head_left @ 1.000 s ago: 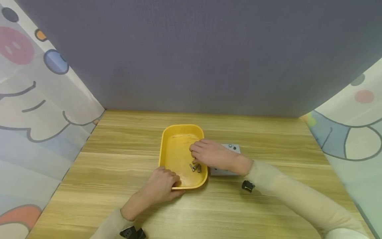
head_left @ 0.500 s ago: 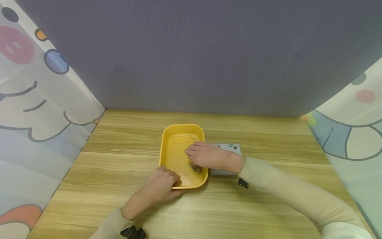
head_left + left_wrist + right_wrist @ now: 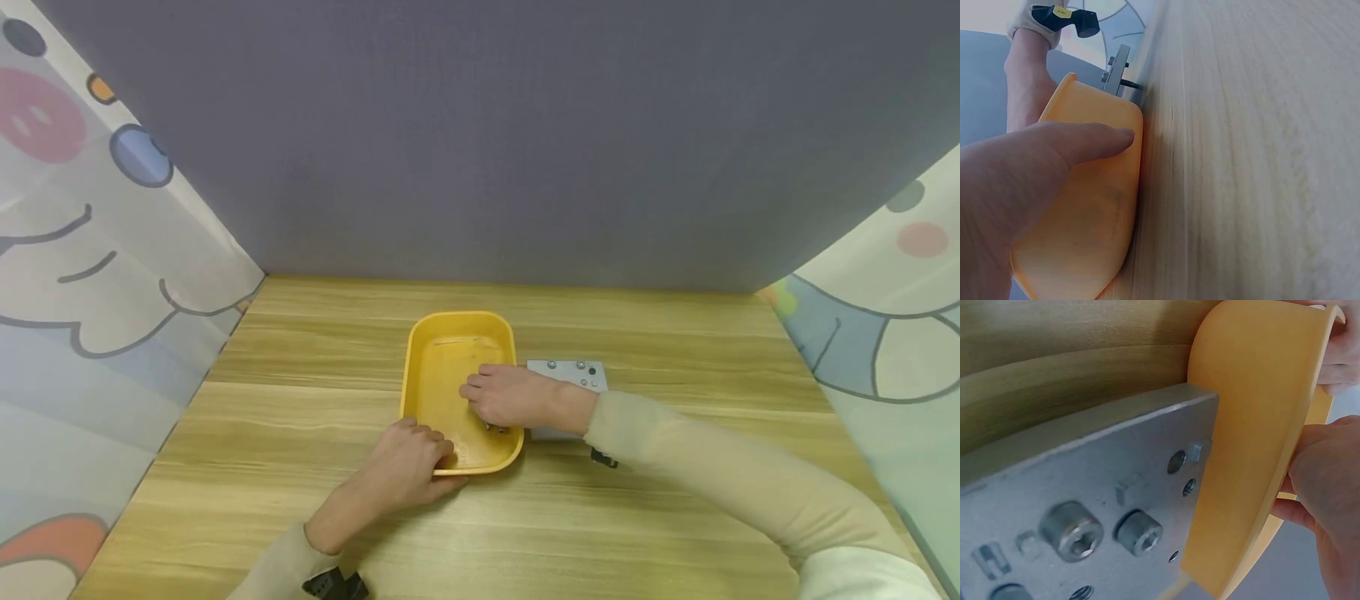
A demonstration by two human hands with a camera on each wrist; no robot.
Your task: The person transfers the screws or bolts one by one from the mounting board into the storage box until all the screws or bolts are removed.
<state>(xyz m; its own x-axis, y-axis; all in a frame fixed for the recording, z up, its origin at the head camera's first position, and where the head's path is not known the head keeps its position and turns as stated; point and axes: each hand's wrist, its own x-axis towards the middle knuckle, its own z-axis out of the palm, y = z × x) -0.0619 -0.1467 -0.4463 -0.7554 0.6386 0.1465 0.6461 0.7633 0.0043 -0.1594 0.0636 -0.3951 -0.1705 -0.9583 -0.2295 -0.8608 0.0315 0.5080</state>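
Note:
A yellow tray (image 3: 442, 375) stands on the table. My left hand (image 3: 408, 462) grips its near left corner, fingers over the rim; in the left wrist view the thumb (image 3: 1100, 142) lies along the outer wall. My right hand (image 3: 513, 397) reaches over the tray's right rim, fingers bent down inside. Small metal screws (image 3: 497, 428) peek out beneath that hand on the tray floor. The tray wall hides its fingertips in the right wrist view, so I cannot tell whether they pinch a screw. Right of the tray lies a grey metal plate (image 3: 1110, 462) bearing socket-head screws (image 3: 1072, 531).
The wood-grain table (image 3: 337, 350) extends all around the tray. A grey panel (image 3: 480, 150) rises along its back edge, and cartoon-printed curtains (image 3: 97, 350) hang at both sides. The metal plate sits close against the tray's right wall, partly under my right forearm.
My right hand has moved left and a little nearer to me inside the tray, covering most of the screws and uncovering more of the metal plate. The left hand has stayed put.

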